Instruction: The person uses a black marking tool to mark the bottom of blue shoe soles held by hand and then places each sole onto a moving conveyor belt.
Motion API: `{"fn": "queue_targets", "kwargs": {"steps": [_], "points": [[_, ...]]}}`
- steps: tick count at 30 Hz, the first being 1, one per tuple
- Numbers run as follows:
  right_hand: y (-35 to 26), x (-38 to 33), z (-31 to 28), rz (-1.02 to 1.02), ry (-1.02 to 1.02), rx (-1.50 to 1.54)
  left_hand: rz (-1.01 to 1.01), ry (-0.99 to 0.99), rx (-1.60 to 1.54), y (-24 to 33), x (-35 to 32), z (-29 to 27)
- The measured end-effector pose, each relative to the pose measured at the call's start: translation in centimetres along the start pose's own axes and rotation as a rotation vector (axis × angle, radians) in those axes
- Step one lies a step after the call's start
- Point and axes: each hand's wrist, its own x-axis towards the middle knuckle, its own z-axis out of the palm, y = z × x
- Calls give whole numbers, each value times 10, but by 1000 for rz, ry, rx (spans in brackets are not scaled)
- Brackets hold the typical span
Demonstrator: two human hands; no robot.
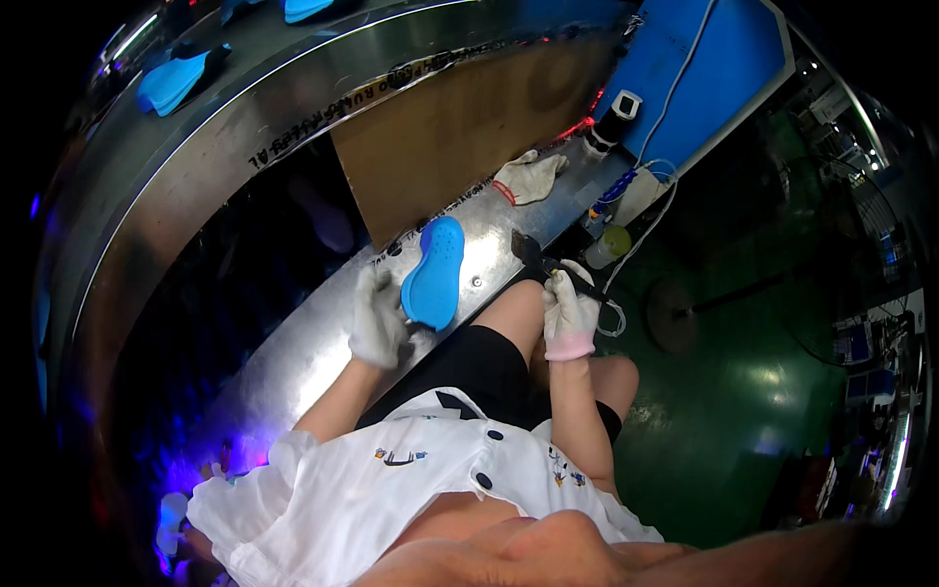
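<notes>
On the metal ledge (293,367) in front of me lies a bright blue shoe sole (436,274), with small dots at its far end and a raised rim around the near end. My left hand (377,318), in a white glove, is right at the sole's left edge. Its fingers are loosely extended; whether they touch the sole is hard to tell. My right hand (570,313), in a white glove with a pink cuff, is closed around the handle of a dark brush (526,248). The brush's flat head points up and left, to the right of the sole.
Beyond the ledge, a brown cardboard sheet (460,132) leans below a curved metal conveyor edge (176,186) carrying blue soles (176,80). A spare glove (531,179), a white-and-black device (614,119), a yellowish-lidded container (611,245) and a thin white cable (641,245) are at the right.
</notes>
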Motion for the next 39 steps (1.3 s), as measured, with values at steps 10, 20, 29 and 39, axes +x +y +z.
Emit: {"fn": "queue_targets", "kwargs": {"steps": [10, 20, 29, 39], "points": [[18, -5, -7, 106, -16, -217, -524, -358, -599, -41, 40, 6], [7, -5, 66, -616, -336, -1398, -379, -334, -604, -41, 16, 43], [-29, -26, 75, -795, -371, -997, -332, -320, -652, -31, -19, 69], [-34, -54, 74, -933, -486, -1013, -136, -439, -504, -27, -8, 64]]}}
